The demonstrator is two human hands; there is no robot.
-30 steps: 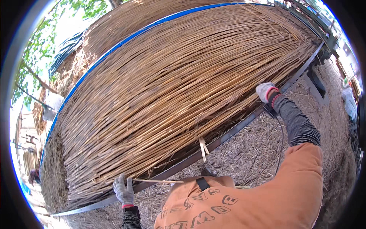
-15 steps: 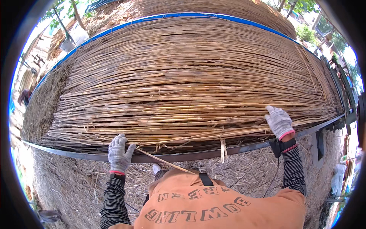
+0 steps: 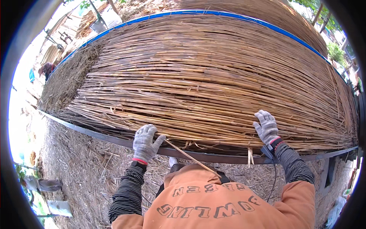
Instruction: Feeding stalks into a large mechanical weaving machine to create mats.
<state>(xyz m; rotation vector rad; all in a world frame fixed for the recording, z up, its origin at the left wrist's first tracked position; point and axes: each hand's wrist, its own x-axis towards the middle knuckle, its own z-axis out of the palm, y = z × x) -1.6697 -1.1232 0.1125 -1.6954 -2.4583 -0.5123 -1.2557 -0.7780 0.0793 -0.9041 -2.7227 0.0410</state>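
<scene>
A broad layer of long tan reed stalks [image 3: 190, 84] lies in front of me, the stalks running mostly left to right. My left hand [image 3: 145, 144], in a grey knit glove, rests at the layer's near edge, thumb apart from the fingers. It is open, and I see nothing gripped in it. Beside its thumb, a loose stalk [image 3: 192, 158] sticks out over the rim toward my body. Farther right, my right hand [image 3: 267, 128], gloved alike, lies on the near stalks with its fingers stretched out. A bent pale strip [image 3: 250, 156] hangs over the rim between my hands.
A dark metal rim [image 3: 225, 157] borders the reeds on my side, a blue rail [image 3: 209, 13] on the far side. Finer dry straw [image 3: 72, 74] covers the left end. Straw litter [image 3: 87, 164] lies on the ground. Another person [image 3: 47, 69] is at the far left.
My view has turned, so the reed layer sits farther right and tilted. My right hand has shifted left along the stalks, closer to my left hand, which stays by the loose stalk.
</scene>
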